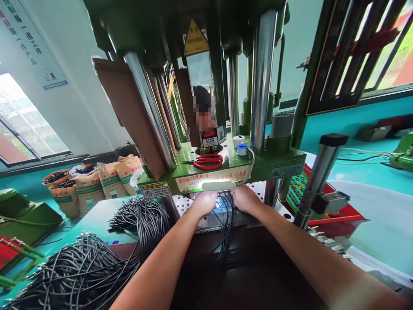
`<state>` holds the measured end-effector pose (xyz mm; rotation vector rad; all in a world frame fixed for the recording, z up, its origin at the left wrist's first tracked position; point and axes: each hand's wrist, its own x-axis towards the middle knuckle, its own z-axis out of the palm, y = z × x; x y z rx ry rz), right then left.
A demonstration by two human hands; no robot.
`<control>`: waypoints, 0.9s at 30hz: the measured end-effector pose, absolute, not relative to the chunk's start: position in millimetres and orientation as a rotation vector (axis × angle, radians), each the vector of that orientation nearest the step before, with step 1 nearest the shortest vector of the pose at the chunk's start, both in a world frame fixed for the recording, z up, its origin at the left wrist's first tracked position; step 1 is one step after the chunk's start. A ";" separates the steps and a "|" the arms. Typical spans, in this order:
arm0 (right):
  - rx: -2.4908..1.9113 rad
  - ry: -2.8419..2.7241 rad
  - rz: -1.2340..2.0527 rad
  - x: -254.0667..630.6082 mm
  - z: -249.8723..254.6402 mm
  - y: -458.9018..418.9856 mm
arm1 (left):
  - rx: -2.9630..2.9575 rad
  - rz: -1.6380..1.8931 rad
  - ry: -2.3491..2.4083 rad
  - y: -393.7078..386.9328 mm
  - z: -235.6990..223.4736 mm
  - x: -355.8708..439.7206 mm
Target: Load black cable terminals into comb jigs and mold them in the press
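Note:
Both my hands reach under the green press plate (180, 172) of a vertical machine. My left hand (203, 202) rests knuckles up on the metal mould block (206, 224), fingers curled down and hidden under the plate. My right hand (247, 199) lies beside it, fingers likewise tucked out of sight. Between the two hands several black cables (226, 215) run out of the mould and hang down over its front edge. Whether either hand grips the cables is hidden.
Red-handled scissors (208, 161) and small spools (240, 148) lie on the green plate. Bundles of black cables (142, 215) are heaped at left on the teal table (93, 219). Chrome columns (261, 77) rise around the mould. Sacks (87, 189) stand at far left. A person is visible behind the machine.

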<state>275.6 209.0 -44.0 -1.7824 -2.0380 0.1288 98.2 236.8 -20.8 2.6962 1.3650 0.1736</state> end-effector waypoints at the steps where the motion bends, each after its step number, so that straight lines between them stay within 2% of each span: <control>1: -1.746 -2.047 0.109 278.1 -42.6 207.5 | 2.677 0.206 1.423 234.5 -21.0 92.6; 9: -1.414 -2.211 0.161 279.1 -56.3 205.4 | 2.609 0.304 1.505 213.5 -33.3 69.3; 17: -1.480 -1.955 0.314 272.2 -33.9 201.2 | 2.553 0.427 1.559 213.5 -32.9 67.5; 23: -1.489 -1.706 0.758 266.5 -27.6 169.4 | 2.399 0.681 1.680 178.5 -27.6 71.0; 27: -1.399 -1.557 1.046 262.1 -36.1 165.9 | 2.212 0.717 1.648 135.3 -31.1 69.5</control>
